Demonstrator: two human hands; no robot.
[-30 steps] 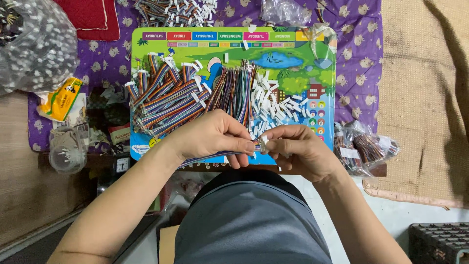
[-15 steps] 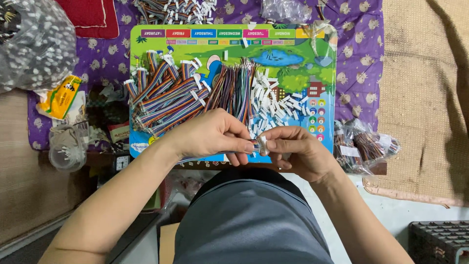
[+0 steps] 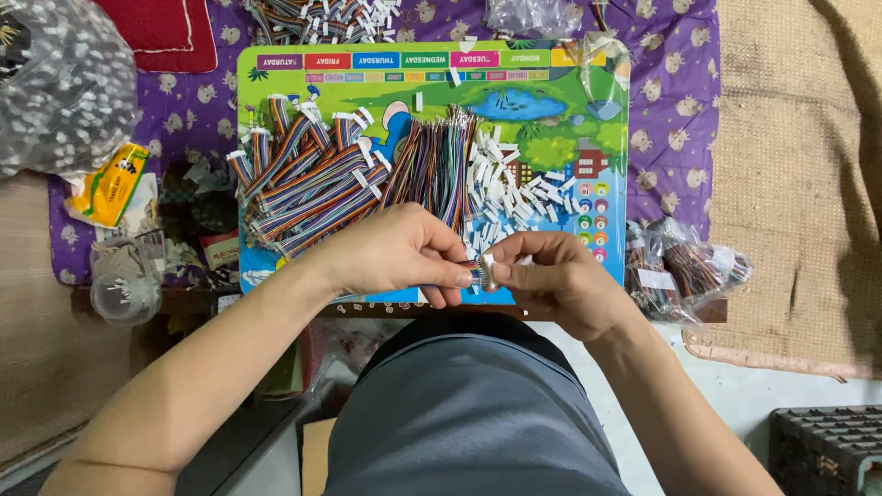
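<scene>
A yellow packet (image 3: 108,186) lies at the left beside a clear plastic tub (image 3: 127,280). Clear bags of wires (image 3: 684,271) sit right. Top left, a bulging clear bag (image 3: 64,83).

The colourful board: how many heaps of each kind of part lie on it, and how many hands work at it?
Ribbon cables with white plugs, heap: 1
Ribbon cables without plugs, heap: 1
Loose white plugs, heap: 1
Hands, left hand and right hand, pinching one short cable: 2
Total: 5

Rainbow-striped ribbon cables (image 3: 317,188) and white connectors (image 3: 514,197) lie on a bright green and blue cartoon board (image 3: 551,119); the cloth (image 3: 675,110) beneath is purple with pale animal prints.
</scene>
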